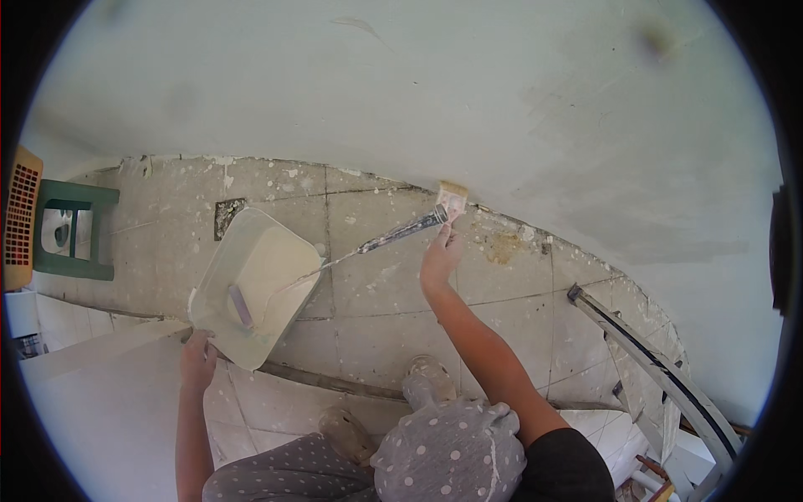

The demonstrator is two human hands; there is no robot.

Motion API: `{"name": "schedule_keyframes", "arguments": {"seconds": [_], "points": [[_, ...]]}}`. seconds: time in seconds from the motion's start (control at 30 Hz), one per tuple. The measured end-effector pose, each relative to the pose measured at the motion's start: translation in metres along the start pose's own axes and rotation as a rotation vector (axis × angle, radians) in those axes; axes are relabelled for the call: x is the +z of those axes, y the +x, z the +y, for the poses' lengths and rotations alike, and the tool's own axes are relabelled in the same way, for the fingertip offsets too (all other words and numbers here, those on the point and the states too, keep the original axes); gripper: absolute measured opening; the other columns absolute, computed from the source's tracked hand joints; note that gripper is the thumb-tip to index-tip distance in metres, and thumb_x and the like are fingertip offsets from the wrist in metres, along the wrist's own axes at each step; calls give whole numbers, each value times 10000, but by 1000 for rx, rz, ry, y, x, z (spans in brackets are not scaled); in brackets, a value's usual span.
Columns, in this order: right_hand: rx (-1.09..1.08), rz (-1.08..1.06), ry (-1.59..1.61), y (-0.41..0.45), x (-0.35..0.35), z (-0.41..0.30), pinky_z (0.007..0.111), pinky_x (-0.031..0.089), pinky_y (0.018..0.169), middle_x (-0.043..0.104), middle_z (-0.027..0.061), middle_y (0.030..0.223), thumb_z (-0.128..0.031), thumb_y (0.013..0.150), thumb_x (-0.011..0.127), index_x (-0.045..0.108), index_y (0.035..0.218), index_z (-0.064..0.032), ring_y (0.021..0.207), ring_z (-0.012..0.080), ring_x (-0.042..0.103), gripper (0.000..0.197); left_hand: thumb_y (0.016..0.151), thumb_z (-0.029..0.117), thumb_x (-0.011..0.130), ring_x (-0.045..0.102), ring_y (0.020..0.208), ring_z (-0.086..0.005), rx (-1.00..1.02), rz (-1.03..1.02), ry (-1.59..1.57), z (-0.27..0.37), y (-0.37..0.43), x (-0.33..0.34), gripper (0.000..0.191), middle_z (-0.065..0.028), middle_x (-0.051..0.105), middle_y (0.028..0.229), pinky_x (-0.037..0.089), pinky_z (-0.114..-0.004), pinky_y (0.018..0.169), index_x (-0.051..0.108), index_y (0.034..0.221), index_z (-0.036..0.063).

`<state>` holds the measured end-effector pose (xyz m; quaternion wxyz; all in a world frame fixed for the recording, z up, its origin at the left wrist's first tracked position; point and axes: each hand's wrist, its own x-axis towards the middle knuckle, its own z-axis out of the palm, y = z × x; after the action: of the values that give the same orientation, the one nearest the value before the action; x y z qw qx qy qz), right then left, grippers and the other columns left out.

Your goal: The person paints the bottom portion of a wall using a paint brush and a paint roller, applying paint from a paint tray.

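My right hand (441,254) grips a flat paintbrush (453,202) by its paint-smeared handle. Its pale bristles meet the foot of the grey-white wall (376,88), where the wall joins the floor. A paint roller (401,233) with a dark, splattered handle slants from beside the brush down into a translucent plastic tub (216,276). Whether its handle end touches my hand or the brush I cannot tell. The roller's purple sleeve (240,305) lies in cream-coloured paint (285,260). My left hand (199,359) holds the tub's near left corner by the rim.
A green plastic stool (103,233) and an orange perforated basket (22,219) stand at far left. A metal ladder (655,364) lies or leans at right. Paint spatters the tiled floor (389,282). Below me, a dark-edged step (332,381) crosses by my shoes (345,433).
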<state>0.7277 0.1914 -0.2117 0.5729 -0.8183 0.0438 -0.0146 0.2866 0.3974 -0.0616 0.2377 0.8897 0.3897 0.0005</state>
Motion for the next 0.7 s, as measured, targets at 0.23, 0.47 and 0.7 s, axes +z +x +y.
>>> {"name": "schedule_keyframes", "arguments": {"seconds": [0.23, 0.47, 0.7], "points": [[195, -182, 68, -48, -8, 10, 374, 407, 611, 548, 121, 698, -264, 951, 480, 561, 834, 49, 652, 219, 535, 343, 761, 26, 516, 520, 717, -354, -68, -1, 25, -19, -5, 1, 209, -184, 524, 760, 415, -419, 650, 556, 962, -15], [332, -166, 30, -16, 28, 19, 411, 420, 669, 583, 194, 780, -266, 938, 488, 557, 911, 61, 707, 306, 563, 335, 761, 20, 519, 540, 718, -338, -20, 3, 10, -14, -6, 6, 192, -181, 549, 804, 425, -398, 639, 565, 945, -11], [87, -143, 100, -19, 33, -11, 367, 416, 632, 563, 141, 751, -266, 946, 501, 524, 898, 33, 657, 248, 533, 303, 749, 6, 509, 482, 623, -263, -17, 76, -31, -9, -5, 2, 193, -146, 483, 676, 392, -362, 580, 563, 935, -3]]}}
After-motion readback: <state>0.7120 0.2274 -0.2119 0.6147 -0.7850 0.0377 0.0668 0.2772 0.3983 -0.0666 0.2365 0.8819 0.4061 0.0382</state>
